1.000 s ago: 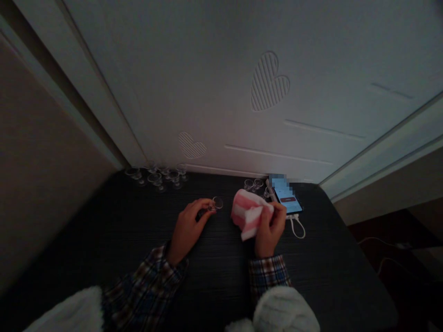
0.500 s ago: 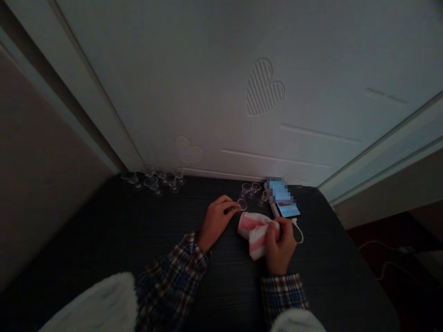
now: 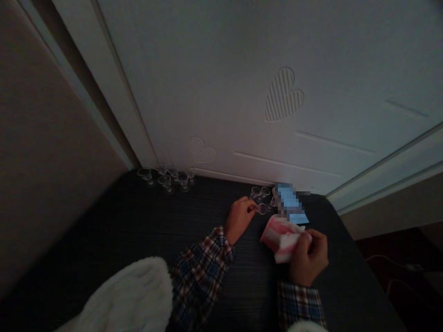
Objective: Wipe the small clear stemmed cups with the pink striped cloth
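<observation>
My left hand [image 3: 238, 220] pinches a small clear glass [image 3: 262, 209] by its foot between thumb and fingertips, low over the dark table [image 3: 138, 240] and just left of the phone [image 3: 290, 205], where it sits close to the little cluster of glasses [image 3: 260, 192] by the phone's far corner — a light grip at the base, I judge, keeps my prints off the bowl. My right hand [image 3: 309, 258] is curled tight around the pink-and-white striped cloth [image 3: 282, 237], bunched just in front of the phone. The glass is tiny, stemmed and transparent — its round rim catches only a faint glint in the dim light.
</observation>
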{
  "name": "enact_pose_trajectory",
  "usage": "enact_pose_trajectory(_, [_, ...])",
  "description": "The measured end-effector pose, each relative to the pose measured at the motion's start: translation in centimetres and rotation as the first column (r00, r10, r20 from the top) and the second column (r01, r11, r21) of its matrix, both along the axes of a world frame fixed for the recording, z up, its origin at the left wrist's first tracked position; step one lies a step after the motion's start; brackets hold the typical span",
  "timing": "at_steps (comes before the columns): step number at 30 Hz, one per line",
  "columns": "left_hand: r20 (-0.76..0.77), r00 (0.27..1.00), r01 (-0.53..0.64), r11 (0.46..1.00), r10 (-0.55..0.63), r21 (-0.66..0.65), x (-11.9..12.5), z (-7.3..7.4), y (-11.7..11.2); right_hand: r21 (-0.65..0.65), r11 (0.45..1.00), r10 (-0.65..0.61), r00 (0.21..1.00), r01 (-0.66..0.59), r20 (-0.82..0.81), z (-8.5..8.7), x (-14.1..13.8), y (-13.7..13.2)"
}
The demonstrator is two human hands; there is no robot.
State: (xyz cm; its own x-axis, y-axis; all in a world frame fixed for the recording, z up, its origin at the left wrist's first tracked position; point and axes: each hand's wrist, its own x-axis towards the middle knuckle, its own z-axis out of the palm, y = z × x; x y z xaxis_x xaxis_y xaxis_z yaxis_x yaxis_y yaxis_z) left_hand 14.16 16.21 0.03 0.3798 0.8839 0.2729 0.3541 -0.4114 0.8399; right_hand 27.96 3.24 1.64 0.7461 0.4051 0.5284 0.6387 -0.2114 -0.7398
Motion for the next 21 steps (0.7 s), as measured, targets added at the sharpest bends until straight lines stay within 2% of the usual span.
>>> enact_pose_trajectory(11, [-0.048,0.999,-0.008,0.999,0.010,0.039,0.1,-0.4,-0.5,-0.029,0.999,0.020,1.000,-0.019,0.021,-0.6,0.1,0.3])
enact_pose_trajectory(15, [-0.014,1.000,-0.025,0.999,0.026,0.036,-1.7,-0.1,-0.7,0.002,0.999,0.046,0.997,-0.046,0.061,-0.9,0.3,0.0])
enact_pose_trajectory(17, [0.018,0.999,-0.028,0.996,0.027,0.080,-3.5,0.3,-1.0,-0.012,0.993,0.114,0.984,-0.114,0.136,-1.2,-0.6,-0.1])
enact_pose_trajectory(18, [0.029,0.999,-0.047,0.992,0.044,0.117,-4.7,0.5,-1.1,-0.064,0.977,0.210,0.957,-0.201,0.202,-1.4,-1.4,-0.1])
enact_pose_trajectory(19, [0.036,0.997,-0.078,0.986,0.073,0.148,-5.9,0.7,-1.3,-0.156,0.929,0.367,0.895,-0.337,0.254,-1.5,-2.4,-0.1])
enact_pose_trajectory(21, [0.039,0.987,-0.158,0.968,0.154,0.196,-8.6,1.2,-1.6,-0.316,0.761,0.647,0.693,-0.566,0.317,-1.6,-4.6,0.1])
